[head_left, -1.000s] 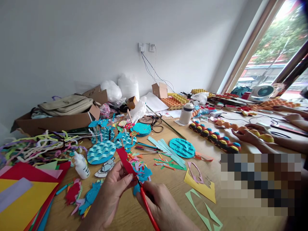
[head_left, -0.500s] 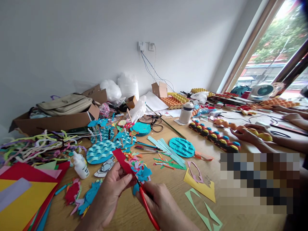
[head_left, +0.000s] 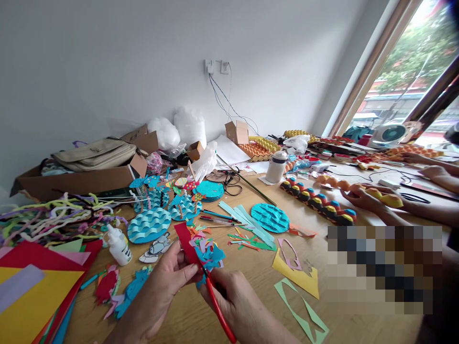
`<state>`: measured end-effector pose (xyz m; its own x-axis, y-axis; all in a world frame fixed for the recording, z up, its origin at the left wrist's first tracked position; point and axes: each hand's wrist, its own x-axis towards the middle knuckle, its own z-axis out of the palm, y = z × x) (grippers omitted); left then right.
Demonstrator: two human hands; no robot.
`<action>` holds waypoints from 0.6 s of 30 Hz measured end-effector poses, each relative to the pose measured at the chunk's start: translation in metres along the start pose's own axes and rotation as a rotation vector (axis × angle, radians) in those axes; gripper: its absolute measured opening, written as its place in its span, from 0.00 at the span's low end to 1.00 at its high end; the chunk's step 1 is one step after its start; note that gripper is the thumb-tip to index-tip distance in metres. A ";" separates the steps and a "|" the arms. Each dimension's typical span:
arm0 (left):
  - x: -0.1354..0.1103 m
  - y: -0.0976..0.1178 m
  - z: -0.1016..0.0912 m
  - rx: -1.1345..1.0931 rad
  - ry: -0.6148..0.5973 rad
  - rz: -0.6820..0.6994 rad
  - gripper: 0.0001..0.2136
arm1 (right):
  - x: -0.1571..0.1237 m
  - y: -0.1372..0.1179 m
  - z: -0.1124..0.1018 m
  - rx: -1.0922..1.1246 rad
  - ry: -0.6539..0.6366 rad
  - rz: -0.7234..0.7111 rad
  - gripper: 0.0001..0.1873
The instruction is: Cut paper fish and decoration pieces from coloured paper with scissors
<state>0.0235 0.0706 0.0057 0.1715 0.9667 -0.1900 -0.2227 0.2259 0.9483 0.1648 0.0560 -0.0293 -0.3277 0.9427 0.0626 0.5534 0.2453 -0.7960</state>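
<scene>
My left hand pinches a strip of red paper by its lower end, fingers closed on it. My right hand grips red-handled scissors, whose blades meet the strip's lower edge. Both hands hover over the wooden table, just in front of a heap of small coloured paper scraps. A white glue bottle stands to the left of my left hand.
Coloured paper sheets lie at the near left, pipe cleaners and a cardboard box behind them. Blue wavy paper discs sit mid-table. On the right, another person's hands touch a painted egg-carton strip.
The view has tilted slightly, so everything sits a little lower left. My hands keep their hold; the red strip has shifted slightly between the scissors' blades.
</scene>
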 end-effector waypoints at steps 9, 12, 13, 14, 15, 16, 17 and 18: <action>0.004 -0.008 -0.004 0.012 -0.028 -0.013 0.19 | 0.001 0.010 0.007 0.052 0.036 -0.032 0.16; 0.002 -0.006 -0.005 0.032 -0.010 -0.009 0.15 | 0.000 0.010 0.007 0.047 0.034 -0.013 0.17; 0.001 -0.005 -0.006 0.038 -0.002 -0.001 0.13 | 0.001 0.010 0.007 0.045 0.031 -0.005 0.17; 0.001 -0.005 -0.007 0.043 0.000 0.008 0.12 | 0.001 0.011 0.007 0.043 0.029 0.001 0.17; 0.002 -0.004 -0.008 0.045 0.000 0.015 0.11 | 0.001 0.011 0.007 0.041 0.025 0.004 0.17; 0.003 -0.005 -0.009 0.045 -0.004 0.022 0.10 | 0.001 0.011 0.007 0.041 0.023 0.006 0.17; 0.004 -0.006 -0.011 0.043 -0.008 0.027 0.09 | 0.002 0.011 0.007 0.041 0.020 0.007 0.17; 0.006 -0.007 -0.012 0.038 -0.011 0.028 0.07 | 0.002 0.011 0.007 0.042 0.018 0.010 0.17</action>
<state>0.0146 0.0759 -0.0049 0.1759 0.9712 -0.1607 -0.1908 0.1937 0.9623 0.1649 0.0588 -0.0426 -0.3080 0.9492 0.0648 0.5241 0.2262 -0.8211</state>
